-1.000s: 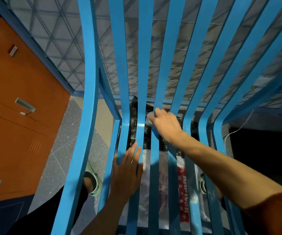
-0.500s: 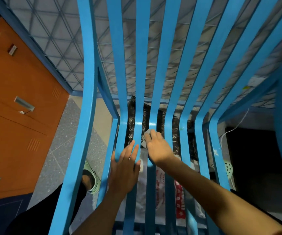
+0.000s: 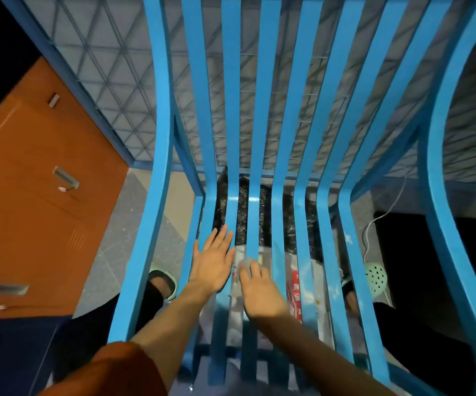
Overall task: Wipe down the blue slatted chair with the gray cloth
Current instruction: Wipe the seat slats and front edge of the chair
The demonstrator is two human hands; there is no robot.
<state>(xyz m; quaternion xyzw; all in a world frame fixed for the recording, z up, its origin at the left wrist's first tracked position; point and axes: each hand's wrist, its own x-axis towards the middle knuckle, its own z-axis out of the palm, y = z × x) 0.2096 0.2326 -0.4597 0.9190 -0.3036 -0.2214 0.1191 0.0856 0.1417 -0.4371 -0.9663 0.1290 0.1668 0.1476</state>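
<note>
Reaching out of an orange sleeve (image 3: 122, 370) at the bottom edge, your left arm runs onto the seat of the blue slatted chair (image 3: 262, 110), and your bare right arm comes in beside it from the lower right. Your left grip (image 3: 214, 264) lies flat on the seat slats towards the left side, fingers straight and slightly spread, holding nothing. Just to its right, your right grip (image 3: 262, 295) has its fingers curled over the gray cloth (image 3: 245, 262) and presses it onto one of the middle seat slats; a little of the cloth shows past the fingertips, and more hangs into the gap between your two hands. The hands are close together but do not touch. Through the gaps under the seat you can see a white plastic bag (image 3: 295, 292) with red print and, further on, a crinkled black bag (image 3: 239, 212). Your left foot in a pale slipper (image 3: 162, 278) stands on the speckled gray floor (image 3: 111, 238) outside the chair's left rail. A pale green perforated disc (image 3: 375, 277) and a thin white cable (image 3: 374, 230) show through the slats on the right. An orange cabinet (image 3: 45, 210) with metal handles stands at the left. Beyond the seat the slats curve upward into the chair back, and behind them is a wire grid (image 3: 259, 90) in front of a gray surface with a triangle pattern.
</note>
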